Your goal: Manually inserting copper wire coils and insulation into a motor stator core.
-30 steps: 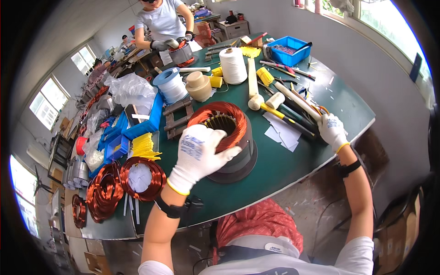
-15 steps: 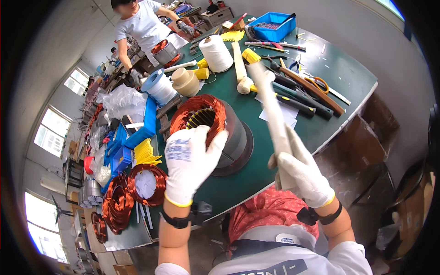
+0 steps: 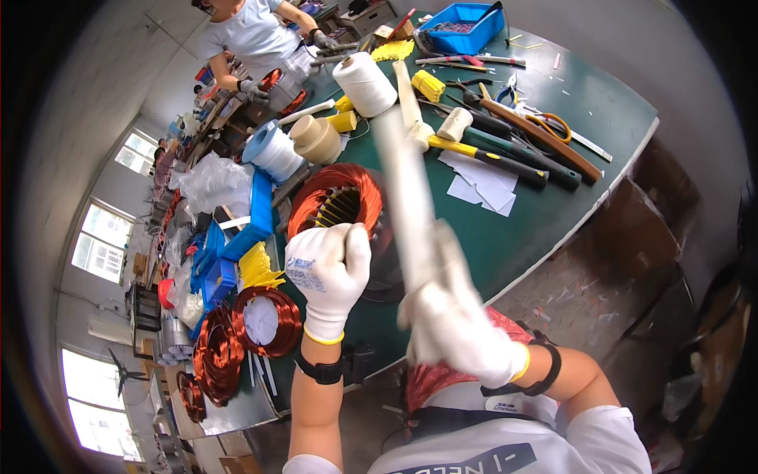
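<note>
A motor stator stands on the green table before me, its copper winding (image 3: 365,189) ringing the top and yellow slot strips (image 3: 338,207) showing inside. Its grey body (image 3: 384,257) is partly hidden by my arm and the bar. My left hand (image 3: 330,265), in a white glove, is closed at the near rim of the winding; whatever its fingers hold is hidden. My gloved right hand (image 3: 458,328) grips a long pale bar (image 3: 410,205), blurred by motion. The bar points away from me, over the stator's right side.
A white thread cone (image 3: 365,85), a blue-rimmed spool (image 3: 274,150) and mallets (image 3: 489,162) lie beyond the stator. Copper coils (image 3: 217,355), yellow strips (image 3: 258,267) and blue bins (image 3: 257,217) crowd the left. A co-worker (image 3: 253,35) stands at the far left behind another stator.
My right hand and the bar have swung left, toward the stator. My left hand's fingers have drawn back from the opening and curled closed at the rim.
</note>
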{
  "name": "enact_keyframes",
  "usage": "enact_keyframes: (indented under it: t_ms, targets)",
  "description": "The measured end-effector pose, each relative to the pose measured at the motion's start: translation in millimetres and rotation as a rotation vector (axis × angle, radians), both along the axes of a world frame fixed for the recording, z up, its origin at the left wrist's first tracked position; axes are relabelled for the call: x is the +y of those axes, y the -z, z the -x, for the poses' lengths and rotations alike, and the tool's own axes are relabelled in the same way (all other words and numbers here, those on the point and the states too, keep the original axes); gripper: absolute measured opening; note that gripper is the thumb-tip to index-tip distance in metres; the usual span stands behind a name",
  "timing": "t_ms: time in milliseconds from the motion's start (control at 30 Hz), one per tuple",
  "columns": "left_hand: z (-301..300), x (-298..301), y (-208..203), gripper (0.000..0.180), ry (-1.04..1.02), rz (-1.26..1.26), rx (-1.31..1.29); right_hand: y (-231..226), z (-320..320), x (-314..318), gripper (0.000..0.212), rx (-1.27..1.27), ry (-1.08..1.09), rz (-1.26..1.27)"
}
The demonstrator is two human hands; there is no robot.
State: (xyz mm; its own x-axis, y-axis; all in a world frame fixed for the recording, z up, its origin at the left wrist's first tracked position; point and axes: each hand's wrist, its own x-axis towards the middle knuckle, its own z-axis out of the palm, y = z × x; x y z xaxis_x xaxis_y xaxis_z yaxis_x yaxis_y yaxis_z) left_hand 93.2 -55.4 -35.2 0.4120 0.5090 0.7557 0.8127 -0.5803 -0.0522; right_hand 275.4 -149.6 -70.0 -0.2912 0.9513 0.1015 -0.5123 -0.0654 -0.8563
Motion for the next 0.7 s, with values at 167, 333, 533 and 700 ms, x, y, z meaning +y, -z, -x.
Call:
enact_keyframes:
  t_ms: [167,333,533,700]
  targets:
    - [19.4,-4.2,1.4,0.027,0.058,0.085,-0.041,-7.2,-14.1,1.8,0.081,0.15,-0.065,0.165]
    - [53.3,7.2,8.1,0.026,0.195,0.189,-0.248,3.1,-4.2,1.4,0.076,0.072,-0.051,0.014]
    - [-11.1,-2.4,-8.5,0.017,-0.026,0.075,0.041,0.3,-8.6,8.6,0.082,0.075,-0.127,0.04]
    - [15.0,-7.0,-1.6,0.027,-0.042,0.1,-0.065,-17.6,-21.9,6.6,0.08,0.129,-0.015,0.118]
